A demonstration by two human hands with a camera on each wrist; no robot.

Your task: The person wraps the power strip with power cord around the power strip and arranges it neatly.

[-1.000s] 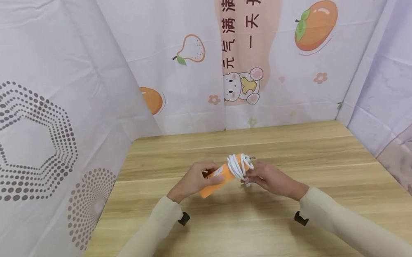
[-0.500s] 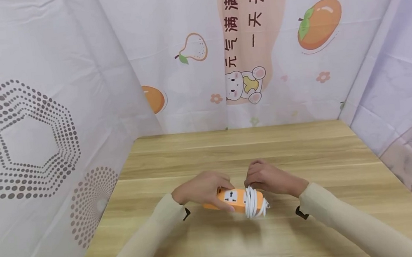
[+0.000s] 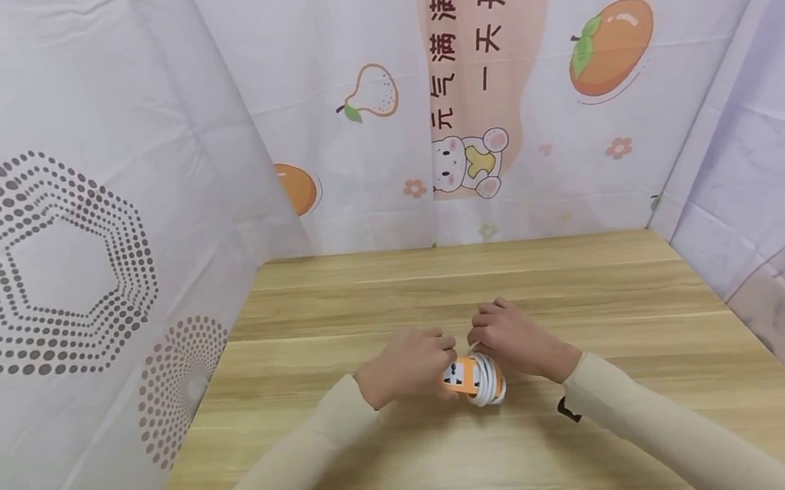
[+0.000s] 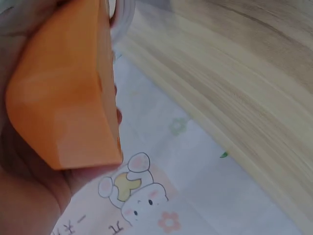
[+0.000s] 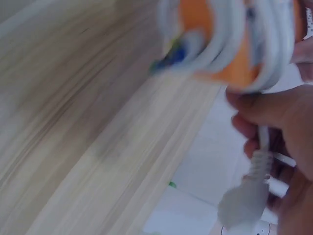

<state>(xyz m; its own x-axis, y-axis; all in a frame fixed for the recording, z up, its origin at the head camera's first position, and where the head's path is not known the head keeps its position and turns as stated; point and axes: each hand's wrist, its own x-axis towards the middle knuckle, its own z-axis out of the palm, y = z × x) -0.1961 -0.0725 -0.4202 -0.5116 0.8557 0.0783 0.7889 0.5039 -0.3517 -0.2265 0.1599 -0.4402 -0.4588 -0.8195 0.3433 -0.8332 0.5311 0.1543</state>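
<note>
An orange power strip (image 3: pixel 452 387) with white sockets is held over the table, and my left hand (image 3: pixel 411 367) grips its left end. In the left wrist view the strip's bare orange end (image 4: pixel 58 107) fills the palm. White cord (image 3: pixel 489 384) is wound in several turns around the strip's right end. My right hand (image 3: pixel 521 341) pinches the cord close beside the turns. In the right wrist view a white plug (image 5: pixel 244 203) hangs below those fingers (image 5: pixel 269 105). A blurred blue and green bit (image 5: pixel 171 58) shows at the coil.
A wood-grain table (image 3: pixel 580 274) lies beneath both hands. Printed white curtains (image 3: pixel 316 39) stand along its back, left and right sides. A black strap piece (image 3: pixel 568 409) shows at the right wrist.
The strip has come nearer and turned, so its sockets now face my head. My left hand has moved right, closer to my right hand, which has shifted slightly and keeps hold of the cord.
</note>
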